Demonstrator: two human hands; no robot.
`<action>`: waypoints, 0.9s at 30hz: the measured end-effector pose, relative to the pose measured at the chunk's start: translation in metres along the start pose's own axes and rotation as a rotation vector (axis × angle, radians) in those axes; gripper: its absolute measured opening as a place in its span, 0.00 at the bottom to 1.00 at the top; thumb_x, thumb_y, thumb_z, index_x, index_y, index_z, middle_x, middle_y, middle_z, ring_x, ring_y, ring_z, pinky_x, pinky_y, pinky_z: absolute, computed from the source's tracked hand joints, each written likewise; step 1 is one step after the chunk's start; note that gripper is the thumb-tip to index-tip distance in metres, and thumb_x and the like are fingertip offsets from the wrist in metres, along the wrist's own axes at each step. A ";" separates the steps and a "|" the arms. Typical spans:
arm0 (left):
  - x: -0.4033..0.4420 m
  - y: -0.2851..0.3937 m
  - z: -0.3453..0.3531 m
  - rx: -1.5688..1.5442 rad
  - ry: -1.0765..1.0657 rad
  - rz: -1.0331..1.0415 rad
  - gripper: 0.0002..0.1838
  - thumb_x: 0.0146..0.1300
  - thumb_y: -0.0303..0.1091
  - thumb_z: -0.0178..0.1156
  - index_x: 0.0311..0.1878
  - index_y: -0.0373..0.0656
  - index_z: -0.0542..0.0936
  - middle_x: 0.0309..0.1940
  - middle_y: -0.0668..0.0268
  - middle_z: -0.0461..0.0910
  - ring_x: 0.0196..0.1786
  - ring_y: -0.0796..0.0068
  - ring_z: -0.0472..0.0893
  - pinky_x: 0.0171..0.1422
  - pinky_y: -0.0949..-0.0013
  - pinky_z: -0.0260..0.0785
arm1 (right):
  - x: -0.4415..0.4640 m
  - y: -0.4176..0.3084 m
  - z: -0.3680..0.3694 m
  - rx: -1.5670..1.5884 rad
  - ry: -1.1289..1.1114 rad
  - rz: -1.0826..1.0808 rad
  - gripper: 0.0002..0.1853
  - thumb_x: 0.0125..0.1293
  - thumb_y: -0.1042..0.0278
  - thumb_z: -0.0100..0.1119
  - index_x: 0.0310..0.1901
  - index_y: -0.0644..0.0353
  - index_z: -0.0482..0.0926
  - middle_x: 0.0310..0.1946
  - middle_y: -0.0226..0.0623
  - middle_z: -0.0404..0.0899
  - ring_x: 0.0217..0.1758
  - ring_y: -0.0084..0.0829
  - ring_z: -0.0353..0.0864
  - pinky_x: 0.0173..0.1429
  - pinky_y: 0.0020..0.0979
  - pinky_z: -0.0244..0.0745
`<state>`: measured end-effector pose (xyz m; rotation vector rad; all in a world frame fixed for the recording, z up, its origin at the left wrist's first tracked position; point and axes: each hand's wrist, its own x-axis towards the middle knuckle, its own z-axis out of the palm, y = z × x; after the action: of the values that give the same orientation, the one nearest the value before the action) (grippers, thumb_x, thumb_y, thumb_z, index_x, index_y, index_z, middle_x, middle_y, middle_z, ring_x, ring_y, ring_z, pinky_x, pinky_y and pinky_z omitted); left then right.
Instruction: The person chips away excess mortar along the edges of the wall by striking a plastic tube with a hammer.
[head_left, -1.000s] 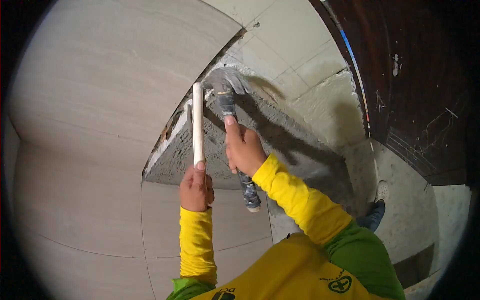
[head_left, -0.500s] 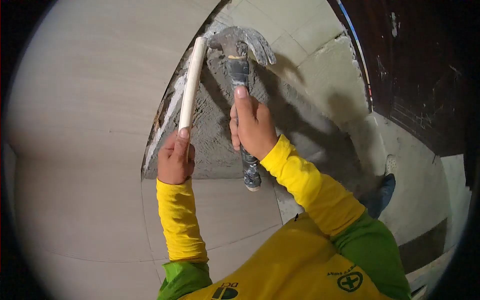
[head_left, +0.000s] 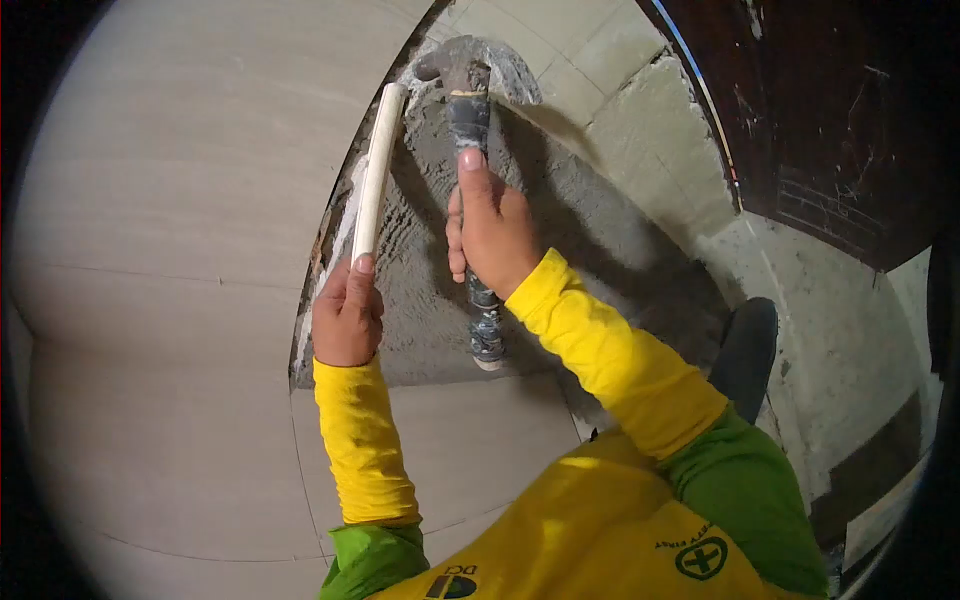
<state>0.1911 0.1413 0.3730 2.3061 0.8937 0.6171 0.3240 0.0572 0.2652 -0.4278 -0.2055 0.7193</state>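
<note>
My right hand (head_left: 492, 222) is wrapped round the dark, taped handle of a claw hammer (head_left: 470, 120), thumb lying along the grip. The hammer's head is coated in dried mortar and its claw points to the right. In my left hand (head_left: 347, 312) is a pale, narrow stick (head_left: 377, 175), gripped at its lower end with the thumb on top. The stick's upper end is close to the hammer's striking face, with a gap between them. Below both tools spreads wet grey mortar (head_left: 620, 270).
Large beige tiles (head_left: 170, 230) lie on the left and below the mortar bed. Older pale tiles (head_left: 590, 50) are at the top. A dark, scratched panel (head_left: 810, 120) stands at upper right. My dark shoe (head_left: 750, 345) rests at the mortar's right edge.
The hammer has shifted slightly up and left, away from the stick's tip. The stick has dropped slightly to the left. My shoe shows more at the right, and the view has shifted.
</note>
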 end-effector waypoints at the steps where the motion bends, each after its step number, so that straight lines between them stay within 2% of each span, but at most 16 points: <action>1: 0.000 0.000 0.002 0.001 -0.001 0.006 0.19 0.71 0.50 0.58 0.38 0.41 0.79 0.15 0.78 0.63 0.18 0.88 0.59 0.21 0.78 0.48 | 0.004 0.005 0.004 -0.012 0.020 -0.001 0.32 0.71 0.34 0.44 0.32 0.62 0.71 0.13 0.31 0.68 0.11 0.26 0.70 0.16 0.30 0.68; 3: -0.001 -0.003 0.007 -0.034 0.018 -0.028 0.18 0.72 0.48 0.58 0.41 0.40 0.80 0.15 0.78 0.62 0.17 0.88 0.58 0.20 0.78 0.47 | 0.010 0.009 0.008 -0.015 0.055 -0.002 0.33 0.71 0.33 0.43 0.33 0.63 0.72 0.13 0.33 0.69 0.11 0.28 0.71 0.16 0.32 0.69; 5: 0.001 -0.008 0.004 -0.063 -0.011 -0.042 0.18 0.72 0.48 0.57 0.42 0.40 0.79 0.15 0.79 0.62 0.17 0.89 0.58 0.20 0.78 0.47 | 0.017 0.007 0.014 -0.153 0.010 0.108 0.36 0.70 0.32 0.42 0.35 0.66 0.74 0.14 0.35 0.71 0.12 0.31 0.73 0.17 0.32 0.69; 7: 0.002 -0.007 0.002 -0.105 -0.016 -0.036 0.17 0.72 0.47 0.57 0.42 0.40 0.79 0.15 0.79 0.61 0.17 0.89 0.57 0.20 0.79 0.46 | 0.018 0.004 0.015 -0.171 -0.015 0.118 0.37 0.71 0.32 0.41 0.36 0.68 0.76 0.15 0.38 0.72 0.13 0.34 0.75 0.18 0.34 0.70; 11: -0.003 -0.012 0.020 -0.116 0.029 -0.051 0.15 0.73 0.46 0.57 0.41 0.42 0.78 0.16 0.80 0.60 0.17 0.90 0.57 0.19 0.79 0.45 | 0.019 0.018 -0.002 -0.252 0.091 -0.180 0.38 0.71 0.32 0.40 0.37 0.69 0.77 0.16 0.41 0.73 0.14 0.37 0.77 0.20 0.37 0.74; 13: -0.003 -0.010 0.017 -0.129 0.027 -0.074 0.15 0.73 0.45 0.56 0.40 0.43 0.78 0.16 0.80 0.60 0.17 0.90 0.57 0.19 0.79 0.45 | 0.018 0.013 0.005 -0.113 -0.023 0.073 0.32 0.71 0.33 0.44 0.27 0.59 0.68 0.12 0.30 0.65 0.09 0.25 0.66 0.15 0.31 0.65; 15: -0.006 -0.001 0.015 -0.082 0.076 -0.153 0.14 0.74 0.44 0.54 0.37 0.44 0.76 0.16 0.80 0.60 0.16 0.90 0.56 0.19 0.79 0.45 | 0.018 0.010 0.001 -0.130 -0.042 0.098 0.32 0.71 0.33 0.45 0.26 0.59 0.68 0.12 0.30 0.65 0.09 0.25 0.66 0.15 0.31 0.65; 17: -0.001 -0.025 0.001 -0.114 0.046 -0.104 0.14 0.74 0.43 0.53 0.37 0.44 0.76 0.16 0.80 0.61 0.16 0.90 0.57 0.19 0.79 0.46 | 0.021 0.008 -0.010 -0.176 -0.086 0.160 0.32 0.71 0.34 0.45 0.25 0.58 0.67 0.12 0.30 0.66 0.09 0.24 0.66 0.15 0.30 0.65; 19: -0.008 -0.040 -0.009 -0.148 0.030 -0.074 0.14 0.75 0.43 0.52 0.36 0.44 0.75 0.16 0.80 0.61 0.16 0.90 0.57 0.19 0.79 0.46 | 0.015 0.020 -0.019 -0.167 -0.115 0.112 0.32 0.72 0.34 0.43 0.26 0.58 0.67 0.12 0.30 0.66 0.09 0.24 0.66 0.15 0.30 0.64; 21: -0.019 -0.042 -0.014 0.050 0.033 -0.040 0.13 0.75 0.43 0.52 0.37 0.44 0.75 0.17 0.80 0.63 0.16 0.90 0.58 0.19 0.79 0.47 | 0.008 0.028 -0.025 -0.064 -0.137 0.052 0.31 0.74 0.36 0.40 0.26 0.58 0.67 0.12 0.29 0.65 0.09 0.24 0.65 0.15 0.29 0.64; 23: -0.028 -0.047 -0.016 0.088 0.027 -0.019 0.12 0.74 0.42 0.53 0.40 0.42 0.75 0.18 0.79 0.65 0.17 0.90 0.59 0.19 0.79 0.48 | 0.001 0.031 -0.031 -0.062 -0.130 0.032 0.30 0.75 0.38 0.38 0.27 0.58 0.68 0.12 0.29 0.65 0.10 0.23 0.65 0.15 0.28 0.64; 25: -0.036 -0.045 -0.019 0.000 -0.066 -0.109 0.13 0.73 0.42 0.55 0.42 0.41 0.76 0.18 0.79 0.66 0.17 0.90 0.60 0.19 0.80 0.48 | -0.004 0.035 -0.030 -0.061 -0.086 0.047 0.30 0.76 0.38 0.37 0.28 0.58 0.68 0.12 0.29 0.65 0.10 0.23 0.65 0.16 0.28 0.64; 27: -0.040 -0.050 -0.018 0.033 -0.120 -0.112 0.15 0.72 0.43 0.56 0.45 0.40 0.77 0.18 0.78 0.67 0.17 0.90 0.61 0.19 0.81 0.49 | -0.011 0.034 -0.041 -0.077 -0.100 0.036 0.30 0.76 0.38 0.36 0.29 0.58 0.68 0.12 0.30 0.66 0.11 0.23 0.66 0.18 0.27 0.64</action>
<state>0.1317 0.1487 0.3446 2.2773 0.9744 0.4151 0.3088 0.0601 0.2129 -0.4698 -0.3211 0.7703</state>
